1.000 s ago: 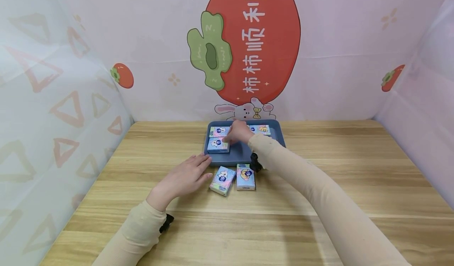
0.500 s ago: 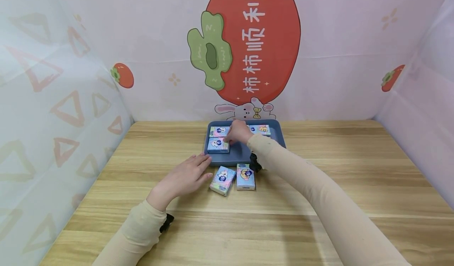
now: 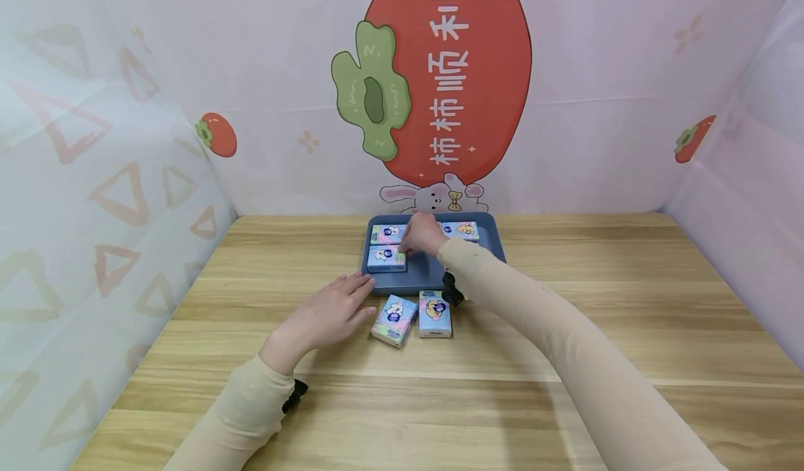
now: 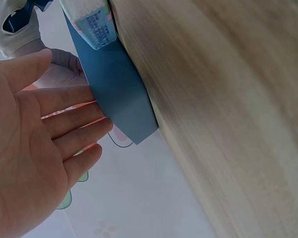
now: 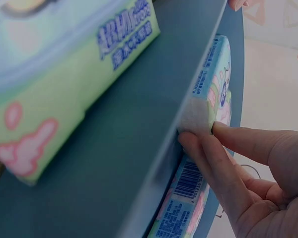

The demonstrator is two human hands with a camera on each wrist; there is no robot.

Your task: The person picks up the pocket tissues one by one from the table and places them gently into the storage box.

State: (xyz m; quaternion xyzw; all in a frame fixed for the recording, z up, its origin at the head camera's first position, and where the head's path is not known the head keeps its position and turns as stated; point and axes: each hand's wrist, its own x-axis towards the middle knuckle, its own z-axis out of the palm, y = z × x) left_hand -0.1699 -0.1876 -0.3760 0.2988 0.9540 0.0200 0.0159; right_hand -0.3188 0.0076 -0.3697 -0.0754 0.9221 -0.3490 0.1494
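My right hand (image 3: pixel 424 236) reaches into the blue-grey tray (image 3: pixel 427 273) and pinches the right end of a small pastel tissue pack (image 3: pixel 383 259) at the tray's left side. In the right wrist view, thumb and fingertips sit at the white end of that tissue pack (image 5: pixel 216 67), over the tray floor. My left hand (image 3: pixel 326 312) has its fingers extended, fingertips right at the tray's front left corner; in the left wrist view its palm shows and it holds nothing. Two more tissue packs lie in front of the tray, one slanted (image 3: pixel 394 319), one straight (image 3: pixel 435 317).
Along the tray's back edge lie further tissue packs, one at left (image 3: pixel 386 233) and one at right (image 3: pixel 461 230); the right hand covers part of that row. The wooden table (image 3: pixel 402 415) meets a printed backdrop (image 3: pixel 283 73) behind the tray and at both sides.
My right thumb has slid slightly right, from the pack's top toward its end. The left hand and the packs outside the tray stay where they were.
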